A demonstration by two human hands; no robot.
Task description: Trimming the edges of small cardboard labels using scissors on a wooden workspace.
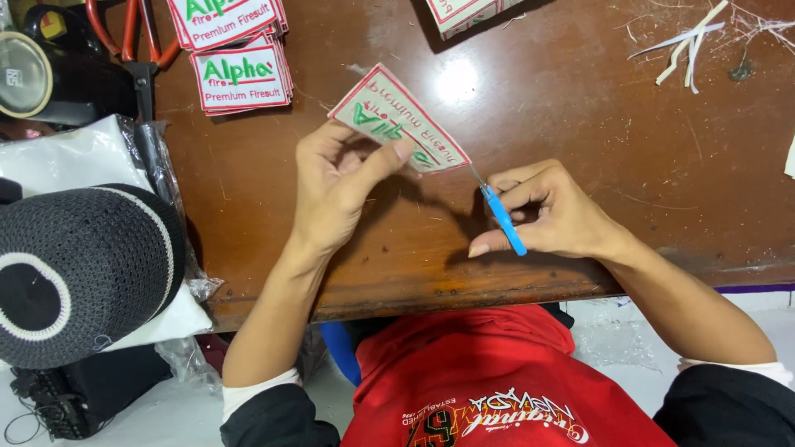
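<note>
Left hand [335, 194] is pinching an embroidered patch [397, 120], white with a red border and green and red stitching, thumb lying across its near corner, fingers behind. The patch is being held tilted just above the worktop [580, 124], near the middle of its brown surface.

Right hand [551, 215] is clenching a small blue-handled tool [503, 219], its thin metal tip touching or nearly touching the patch's right corner; which of the two cannot be told.

Judgement on handling: the patch looks light, thin and fairly stiff from dense stitching, yet bendable. It is probably best held by the bordered edge, close to where the tip is working, so that it is not flexing away. The tip looks sharp and could be snagging threads.

Left of the patch, two stacks of matching patches [240, 74] are lying beside red-handled scissors [132, 41]. Another stack [464, 12] is cut off at the top edge. Right of the patch, white trimmings [691, 45] are lying scattered.

Hidden: the left fingers behind the patch, the shape of the tool's tip, and a dark knitted cap [79, 273] covering whatever lies below it.
</note>
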